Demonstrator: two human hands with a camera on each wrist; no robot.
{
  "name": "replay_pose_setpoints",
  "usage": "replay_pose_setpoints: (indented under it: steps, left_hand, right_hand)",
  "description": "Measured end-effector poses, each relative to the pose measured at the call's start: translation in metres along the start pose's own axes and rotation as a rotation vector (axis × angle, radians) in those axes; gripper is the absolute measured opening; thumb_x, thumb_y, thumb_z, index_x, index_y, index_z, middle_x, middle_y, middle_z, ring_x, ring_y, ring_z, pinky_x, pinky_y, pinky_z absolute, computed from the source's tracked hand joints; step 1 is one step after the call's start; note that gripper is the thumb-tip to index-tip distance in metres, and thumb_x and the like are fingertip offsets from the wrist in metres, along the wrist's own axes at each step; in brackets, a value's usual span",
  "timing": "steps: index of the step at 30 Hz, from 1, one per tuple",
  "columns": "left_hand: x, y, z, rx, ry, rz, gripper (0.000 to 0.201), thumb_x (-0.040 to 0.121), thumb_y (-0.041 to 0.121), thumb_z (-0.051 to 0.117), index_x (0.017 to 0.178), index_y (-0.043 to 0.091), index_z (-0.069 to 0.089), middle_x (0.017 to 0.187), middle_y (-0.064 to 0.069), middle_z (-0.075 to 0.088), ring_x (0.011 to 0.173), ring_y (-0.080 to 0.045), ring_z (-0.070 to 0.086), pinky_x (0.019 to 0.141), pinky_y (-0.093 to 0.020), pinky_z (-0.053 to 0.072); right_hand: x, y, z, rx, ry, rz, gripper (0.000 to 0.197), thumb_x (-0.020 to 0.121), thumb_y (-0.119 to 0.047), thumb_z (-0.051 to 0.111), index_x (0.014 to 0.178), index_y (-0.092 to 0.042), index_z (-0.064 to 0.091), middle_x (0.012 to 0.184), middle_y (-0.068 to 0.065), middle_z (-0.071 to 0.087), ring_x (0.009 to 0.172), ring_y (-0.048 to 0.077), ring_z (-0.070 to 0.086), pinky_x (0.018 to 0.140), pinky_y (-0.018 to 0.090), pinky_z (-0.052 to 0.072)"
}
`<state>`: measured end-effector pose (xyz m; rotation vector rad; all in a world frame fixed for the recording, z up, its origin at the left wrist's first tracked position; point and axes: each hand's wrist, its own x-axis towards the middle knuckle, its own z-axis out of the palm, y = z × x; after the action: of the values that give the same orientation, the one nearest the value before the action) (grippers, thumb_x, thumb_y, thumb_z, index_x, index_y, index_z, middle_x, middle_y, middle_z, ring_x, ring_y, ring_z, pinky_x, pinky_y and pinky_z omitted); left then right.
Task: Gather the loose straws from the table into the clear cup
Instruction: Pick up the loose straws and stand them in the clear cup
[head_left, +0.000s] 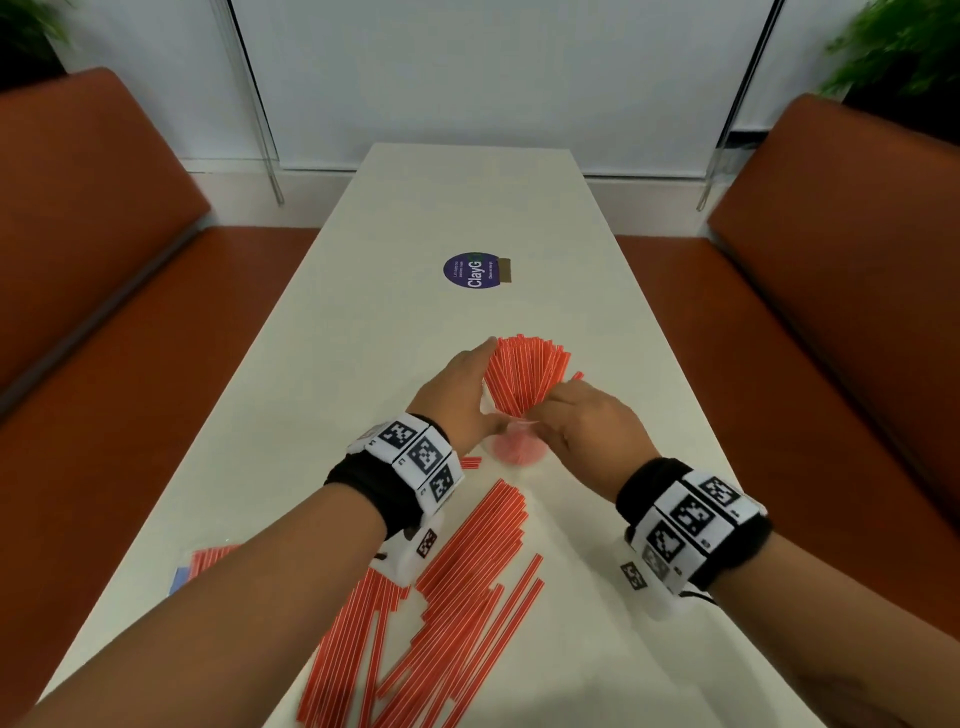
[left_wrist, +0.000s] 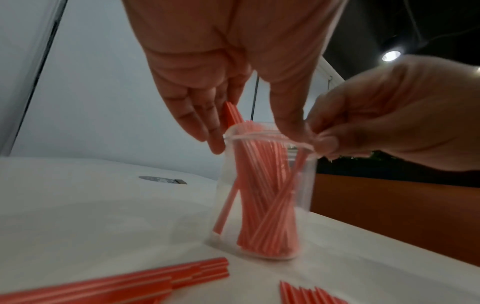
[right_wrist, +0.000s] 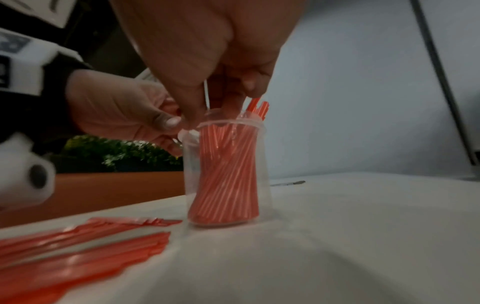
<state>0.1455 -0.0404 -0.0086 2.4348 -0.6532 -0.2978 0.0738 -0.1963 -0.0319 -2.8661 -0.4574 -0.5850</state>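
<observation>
A clear cup (head_left: 506, 447) (left_wrist: 306, 185) (right_wrist: 262, 185) stands mid-table with a fanned bundle of red straws (head_left: 527, 371) (left_wrist: 267, 195) (right_wrist: 226, 174) upright in it. My left hand (head_left: 467, 379) (left_wrist: 221, 82) lies with straight fingers against the bundle's left side, just above the rim. My right hand (head_left: 576, 415) (right_wrist: 207, 61) pinches the cup's rim on the right; in the left wrist view its fingertips (left_wrist: 327, 144) nip the rim. Many loose red straws (head_left: 457, 597) (left_wrist: 103, 286) (right_wrist: 78, 246) lie on the white table (head_left: 363, 312) nearer me.
A round purple sticker (head_left: 472, 270) is stuck on the table beyond the cup. Orange benches (head_left: 104, 260) (head_left: 857, 286) run along both long sides. A small pack of straws (head_left: 208, 564) lies near the left edge, under my left forearm.
</observation>
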Motion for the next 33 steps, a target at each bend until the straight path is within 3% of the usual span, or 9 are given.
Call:
replay_pose_setpoints:
  steps: [4,9,15,17,19,22,24,28,33]
  left_hand:
    - [0.014,0.0,0.003,-0.151,0.062,-0.058,0.09,0.078,0.018,0.071,0.148,0.02,0.015,0.146,-0.006,0.04,0.121,-0.023,0.052,0.103,-0.037,0.042]
    - [0.02,0.0,0.002,-0.279,0.056,-0.117,0.091,0.081,0.005,0.066,0.149,0.018,0.007,0.146,-0.01,0.04,0.124,-0.027,0.05,0.102,-0.043,0.044]
    - [-0.009,-0.002,-0.026,-0.253,0.093,-0.143,0.075,0.082,0.012,0.066,0.144,0.019,0.025,0.136,-0.006,0.049,0.112,-0.022,0.055,0.097,-0.034,0.045]
    - [-0.027,-0.006,-0.039,-0.205,0.066,-0.157,0.063,0.082,0.019,0.067,0.138,0.019,0.037,0.13,-0.003,0.053,0.102,-0.017,0.055,0.089,-0.03,0.045]
    - [-0.047,-0.012,-0.047,-0.117,0.0,-0.206,0.058,0.08,0.027,0.069,0.132,0.02,0.044,0.125,-0.001,0.055,0.097,-0.015,0.054,0.083,-0.026,0.042]
    - [-0.069,-0.021,-0.043,0.1,-0.148,-0.296,0.06,0.078,0.036,0.07,0.13,0.019,0.045,0.126,-0.001,0.056,0.102,-0.015,0.055,0.087,-0.026,0.043]
    - [-0.077,-0.026,-0.03,0.234,-0.264,-0.336,0.064,0.078,0.038,0.069,0.132,0.016,0.043,0.132,-0.003,0.053,0.114,-0.018,0.054,0.097,-0.03,0.044]
    - [-0.085,-0.031,-0.002,0.404,-0.297,-0.355,0.075,0.073,0.044,0.071,0.134,0.013,0.04,0.137,-0.007,0.044,0.122,-0.023,0.049,0.098,-0.035,0.046]
    - [-0.092,-0.041,0.007,0.494,-0.25,-0.472,0.078,0.072,0.046,0.071,0.132,0.011,0.035,0.136,-0.011,0.038,0.124,-0.028,0.041,0.094,-0.036,0.043]
  right_hand:
    - [0.022,0.005,0.002,0.043,-0.049,0.107,0.01,0.082,-0.009,0.065,0.076,-0.005,0.073,0.072,0.011,0.068,0.069,0.03,0.062,0.057,0.035,0.052]
    - [0.04,0.008,0.003,0.036,-0.123,0.203,0.022,0.091,-0.011,0.051,0.095,-0.004,0.071,0.094,0.013,0.068,0.091,0.029,0.059,0.078,0.036,0.05]
    - [0.034,-0.005,-0.014,0.061,-0.132,0.291,0.029,0.089,-0.019,0.056,0.117,-0.016,0.062,0.116,0.003,0.059,0.102,0.022,0.058,0.081,0.031,0.048]
    - [0.023,-0.017,-0.027,0.112,-0.112,0.24,0.031,0.085,-0.022,0.062,0.116,-0.018,0.061,0.113,0.0,0.058,0.091,0.017,0.055,0.076,0.026,0.045]
    - [0.012,-0.03,-0.038,0.19,-0.32,0.167,0.033,0.082,-0.027,0.066,0.115,-0.023,0.06,0.107,-0.006,0.056,0.085,0.008,0.046,0.077,0.024,0.043]
    - [0.002,-0.047,-0.035,0.206,-0.749,0.023,0.059,0.074,-0.037,0.073,0.128,-0.028,0.051,0.122,-0.006,0.054,0.106,0.011,0.046,0.092,0.027,0.041]
    - [-0.002,-0.059,-0.024,0.12,-0.857,-0.069,0.079,0.069,-0.04,0.076,0.138,-0.026,0.039,0.136,-0.004,0.047,0.122,0.017,0.042,0.102,0.034,0.038]
    - [-0.004,-0.076,-0.001,-0.008,-0.868,-0.182,0.092,0.065,-0.044,0.078,0.142,-0.02,0.032,0.141,0.001,0.043,0.127,0.022,0.041,0.102,0.039,0.039]
    - [-0.005,-0.084,0.012,-0.001,-0.807,-0.217,0.063,0.07,-0.042,0.075,0.123,-0.018,0.05,0.122,0.001,0.05,0.111,0.021,0.045,0.083,0.031,0.035]
